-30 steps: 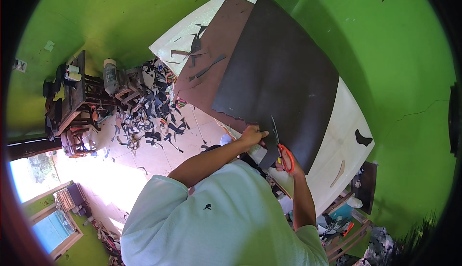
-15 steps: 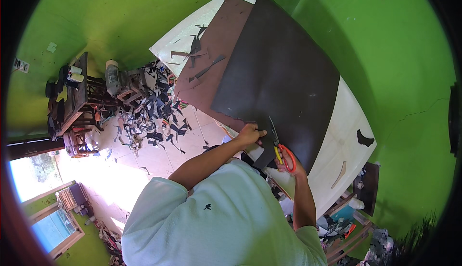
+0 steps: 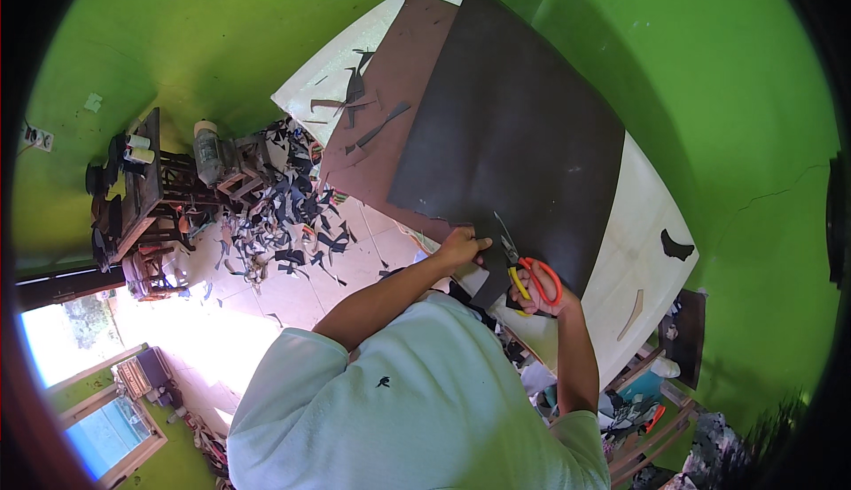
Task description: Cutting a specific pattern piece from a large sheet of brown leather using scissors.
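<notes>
A large dark brown, leather-like sheet lies over a reddish-brown sheet on a white-topped table. At the dark sheet's near edge, my left hand is closed, pinching the sheet's edge with the thumb pointing right. To its right, my right hand grips scissors with one orange-red and one yellow handle. The scissors' blades point up and left over the sheet, close to my left thumb. A strip of dark material hangs between my hands at the table's edge.
Thin dark offcuts lie on the reddish-brown sheet. A black curved piece and a beige strip rest on the table's right. Many scraps cover the floor at left, near a wooden table and a large bottle.
My right hand has shifted a little right, and the scissors' handles have spread wider apart. My left hand keeps its place on the sheet's edge.
</notes>
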Demonstrator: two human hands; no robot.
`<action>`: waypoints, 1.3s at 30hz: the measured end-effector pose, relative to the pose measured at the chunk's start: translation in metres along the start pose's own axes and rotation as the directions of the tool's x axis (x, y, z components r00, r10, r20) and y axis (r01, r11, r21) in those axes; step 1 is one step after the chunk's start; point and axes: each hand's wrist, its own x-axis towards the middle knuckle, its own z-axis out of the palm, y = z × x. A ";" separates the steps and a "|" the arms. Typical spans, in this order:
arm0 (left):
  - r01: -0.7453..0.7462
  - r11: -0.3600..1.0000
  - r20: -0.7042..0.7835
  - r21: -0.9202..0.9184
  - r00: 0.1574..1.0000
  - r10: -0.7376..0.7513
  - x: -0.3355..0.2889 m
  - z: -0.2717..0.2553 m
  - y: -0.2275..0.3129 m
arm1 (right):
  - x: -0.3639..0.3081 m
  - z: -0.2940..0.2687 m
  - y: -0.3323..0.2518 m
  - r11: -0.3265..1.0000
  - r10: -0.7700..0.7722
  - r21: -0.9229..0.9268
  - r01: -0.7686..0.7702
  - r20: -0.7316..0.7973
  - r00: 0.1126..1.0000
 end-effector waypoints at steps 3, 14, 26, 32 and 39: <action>-0.010 0.999 -0.004 -0.035 1.000 0.010 0.003 0.000 -0.004 | -0.001 0.017 -0.009 0.999 -0.042 0.028 0.041 0.039 0.998; 0.006 0.999 0.002 -0.035 1.000 -0.005 0.007 0.000 -0.009 | 0.016 0.047 0.016 0.925 -0.129 0.356 0.130 -0.026 0.991; -0.025 0.998 0.051 -0.055 0.998 0.028 0.011 -0.002 -0.011 | -0.004 0.032 -0.015 0.997 -0.060 -0.052 0.053 -0.147 0.987; -0.007 0.997 0.043 -0.074 0.999 0.010 0.009 -0.003 -0.009 | -0.005 0.029 -0.019 0.985 -0.062 -0.165 0.040 -0.133 0.989; -0.001 0.997 0.032 -0.077 0.999 0.004 0.009 0.000 -0.012 | 0.007 0.021 0.012 0.978 -0.157 -0.161 0.132 -0.160 0.975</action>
